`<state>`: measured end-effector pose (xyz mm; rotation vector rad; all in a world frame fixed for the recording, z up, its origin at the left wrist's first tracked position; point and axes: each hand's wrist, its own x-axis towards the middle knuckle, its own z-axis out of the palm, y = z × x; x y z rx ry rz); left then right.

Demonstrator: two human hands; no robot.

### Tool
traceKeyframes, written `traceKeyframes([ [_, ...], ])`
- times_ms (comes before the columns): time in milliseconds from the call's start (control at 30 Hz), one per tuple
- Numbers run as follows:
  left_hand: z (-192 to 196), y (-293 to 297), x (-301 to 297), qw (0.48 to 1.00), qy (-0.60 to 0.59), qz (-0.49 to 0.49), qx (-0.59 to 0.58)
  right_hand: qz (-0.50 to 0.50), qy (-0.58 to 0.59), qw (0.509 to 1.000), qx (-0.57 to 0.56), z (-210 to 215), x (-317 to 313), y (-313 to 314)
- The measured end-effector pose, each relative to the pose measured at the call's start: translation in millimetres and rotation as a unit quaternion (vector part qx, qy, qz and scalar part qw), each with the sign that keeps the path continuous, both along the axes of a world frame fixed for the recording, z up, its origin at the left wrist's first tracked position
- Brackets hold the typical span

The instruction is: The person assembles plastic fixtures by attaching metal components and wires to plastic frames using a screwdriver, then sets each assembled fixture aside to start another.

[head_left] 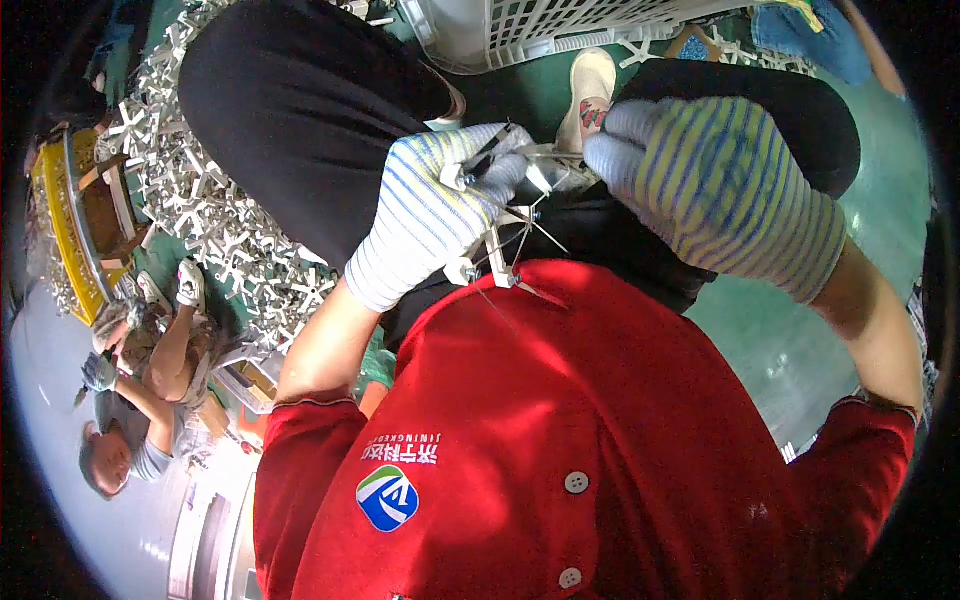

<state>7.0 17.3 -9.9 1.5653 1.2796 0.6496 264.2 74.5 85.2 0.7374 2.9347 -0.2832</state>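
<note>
My left hand (440, 200), in a striped knit glove, is closed around a white plastic cross-shaped part (495, 255) above my lap. Thin metal wires stick out from its arms, and my fingers hide its upper portion. A slim metallic piece (553, 153) spans the gap between my two hands. Also gloved, my right hand (725, 185) has its fingers pressed together at the right end of that piece. Whatever lies inside those fingers is hidden from view.
A big heap of white cross-shaped parts (190, 175) covers the green floor on the left. Beyond my feet stands a white slatted plastic basket (560, 25). Far left are a yellow-edged bin (62, 230) and a seated co-worker (150, 400) in gloves.
</note>
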Motion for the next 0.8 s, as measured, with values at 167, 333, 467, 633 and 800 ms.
traceKeyframes([
  [167, -17.3, -2.0, -4.6, 0.997, -0.022, -0.015, 0.079, -0.113, 0.036, 0.976, -0.185, -16.9, -4.6, -4.2],
  [333, -9.5, -2.3, -4.1, 0.999, -0.011, -0.029, 0.016, -0.433, -0.008, 0.679, -0.593, -5.9, -9.9, 22.6],
  [467, -6.4, -4.8, 1.3, 0.999, -0.016, 0.003, 0.045, -0.425, 0.011, 0.717, -0.552, -19.1, 1.8, 16.7],
  [633, 5.4, -1.2, 2.5, 1.000, 0.004, -0.016, 0.019, -0.096, 0.100, 0.982, -0.132, -16.1, 1.7, -3.6],
  [800, -4.0, 2.6, 0.7, 0.997, -0.037, -0.040, 0.061, -0.037, -0.043, 0.997, -0.051, -8.0, 1.9, -7.4],
])
